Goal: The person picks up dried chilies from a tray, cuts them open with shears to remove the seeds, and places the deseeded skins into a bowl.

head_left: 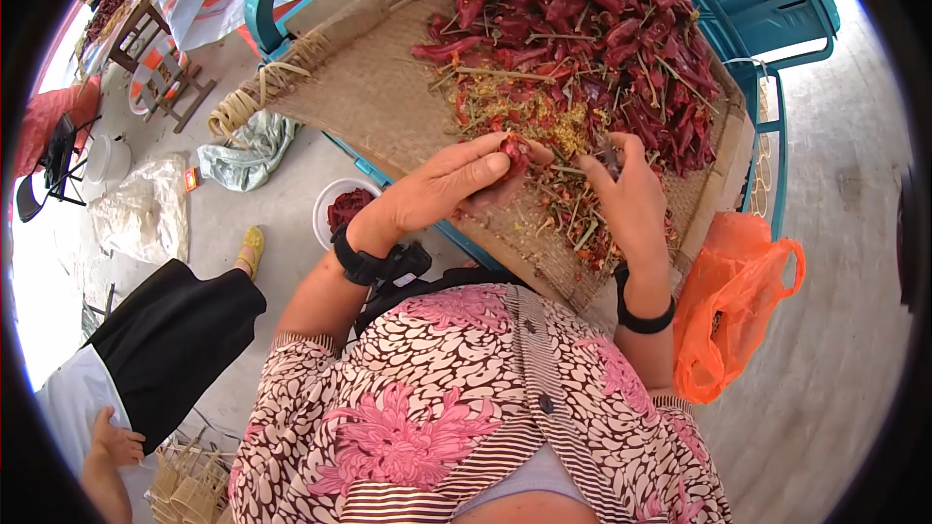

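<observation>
A large heap of dried red chilies (602, 29) lies on a woven tray (359, 87). My left hand (447, 180) is over the tray's near part, its thumb and fingers closed on a red chili (515, 150). Just to the right, my right hand (629, 196) is curled with thumb and fingers close together; a dark thing shows between them, too small to make out. Yellow seeds (573, 126) are scattered between the heap and my hands. Below them lie loose stems and chili bits (582, 218).
A white bowl with red chilies (323, 213) stands on the floor left of the tray. An orange plastic bag (728, 320) hangs at the right. Another person (165, 349) is at the lower left. Plastic bags (248, 150) lie on the floor. A teal metal frame (767, 126) borders the tray.
</observation>
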A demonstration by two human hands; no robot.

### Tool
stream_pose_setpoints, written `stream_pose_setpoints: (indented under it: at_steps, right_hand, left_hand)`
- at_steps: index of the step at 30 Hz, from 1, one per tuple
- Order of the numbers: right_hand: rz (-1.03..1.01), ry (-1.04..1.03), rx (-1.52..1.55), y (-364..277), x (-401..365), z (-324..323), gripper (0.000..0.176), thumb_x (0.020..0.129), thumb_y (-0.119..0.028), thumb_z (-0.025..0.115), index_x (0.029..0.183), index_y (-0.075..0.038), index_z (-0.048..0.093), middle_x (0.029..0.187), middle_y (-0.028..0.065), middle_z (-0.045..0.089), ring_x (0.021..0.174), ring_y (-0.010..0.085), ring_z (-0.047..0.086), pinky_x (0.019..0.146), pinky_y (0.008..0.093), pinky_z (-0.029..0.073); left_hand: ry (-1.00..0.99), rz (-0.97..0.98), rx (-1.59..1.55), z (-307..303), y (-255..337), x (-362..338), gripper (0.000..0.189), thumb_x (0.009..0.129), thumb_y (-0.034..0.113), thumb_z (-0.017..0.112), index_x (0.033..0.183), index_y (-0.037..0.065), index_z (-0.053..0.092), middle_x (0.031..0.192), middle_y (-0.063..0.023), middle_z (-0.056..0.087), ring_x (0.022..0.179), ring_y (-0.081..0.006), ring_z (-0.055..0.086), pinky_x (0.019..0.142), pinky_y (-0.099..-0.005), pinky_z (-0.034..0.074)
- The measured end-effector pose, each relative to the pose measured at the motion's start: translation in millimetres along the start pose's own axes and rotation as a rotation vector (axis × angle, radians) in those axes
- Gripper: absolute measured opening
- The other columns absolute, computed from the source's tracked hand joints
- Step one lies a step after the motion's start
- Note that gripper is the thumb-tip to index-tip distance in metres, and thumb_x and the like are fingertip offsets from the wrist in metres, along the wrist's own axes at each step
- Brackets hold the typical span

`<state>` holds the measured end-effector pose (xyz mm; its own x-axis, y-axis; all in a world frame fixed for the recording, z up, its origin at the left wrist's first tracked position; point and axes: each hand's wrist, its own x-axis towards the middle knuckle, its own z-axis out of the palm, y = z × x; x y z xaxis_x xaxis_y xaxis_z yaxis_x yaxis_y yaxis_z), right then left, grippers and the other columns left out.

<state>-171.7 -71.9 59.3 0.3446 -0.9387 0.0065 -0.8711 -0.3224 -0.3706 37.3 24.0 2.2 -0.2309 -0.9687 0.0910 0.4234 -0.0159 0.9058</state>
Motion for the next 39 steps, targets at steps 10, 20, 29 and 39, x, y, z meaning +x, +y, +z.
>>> stream_pose_setpoints:
  at_steps: [10,20,29,39]
  right_hand:
    - [-0.471,-0.053,0.077,-43,-21,-25,0.034,0.082,-0.032,0.069,0.103,-0.006,0.063,0.09,0.0102,0.065,0.077,0.028,0.065,0.066,0.0362,0.05]
    - [-0.46,-0.07,0.018,-46,-19,-24,0.029,0.08,-0.03,0.071,0.1,-0.01,0.065,0.086,0.0058,0.065,0.076,0.0255,0.066,0.064,0.0347,0.05]
    - [-0.453,-0.098,-0.077,-48,-26,-24,0.029,0.081,-0.03,0.07,0.102,-0.011,0.064,0.084,0.0055,0.064,0.074,0.0265,0.065,0.062,0.036,0.049]
    - [0.099,-0.789,0.963,-30,-17,-13,0.024,0.093,-0.03,0.062,0.091,-0.006,0.062,0.069,-0.0022,0.054,0.05,0.0097,0.047,0.046,0.0238,0.038]
  left_hand:
    - [0.196,0.165,0.04,6,-12,3,0.017,0.101,0.022,0.05,0.106,0.006,0.051,0.089,0.0029,0.053,0.066,-0.0022,0.038,0.056,-0.0176,0.032]
    - [0.24,0.195,0.088,9,-13,0,0.014,0.099,0.019,0.053,0.106,0.006,0.054,0.087,0.0039,0.052,0.069,-0.0025,0.04,0.059,-0.0179,0.033]
    - [0.188,0.106,0.249,12,-2,-2,0.015,0.099,0.019,0.055,0.098,0.005,0.058,0.081,0.0043,0.05,0.069,-0.0029,0.043,0.059,-0.0197,0.036]
    - [0.081,0.115,0.168,13,-2,-5,0.015,0.099,0.019,0.054,0.096,0.004,0.056,0.079,0.0025,0.055,0.076,-0.0066,0.048,0.069,-0.0232,0.041]
